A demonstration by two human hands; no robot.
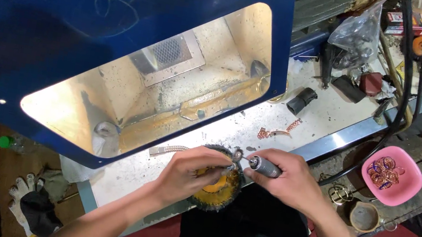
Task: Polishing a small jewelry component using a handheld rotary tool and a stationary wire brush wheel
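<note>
My right hand (291, 180) grips a small grey rotary handpiece (264, 167), its tip pointing left. My left hand (192, 173) pinches a small metal ring (237, 155) at that tip. Both hands meet over a round dark bowl with an orange inside (218, 188) at the workbench's front edge. Part of the bowl is hidden under my left hand.
A blue cabinet (127, 4) with a lit window (162, 71) stands on the white workbench (325, 111). A coppery chain piece (276, 131) lies nearby. A pink bowl of copper rings (392, 175) sits to the right, black cables (403, 81) run down, gloves (34, 203) lie lower left.
</note>
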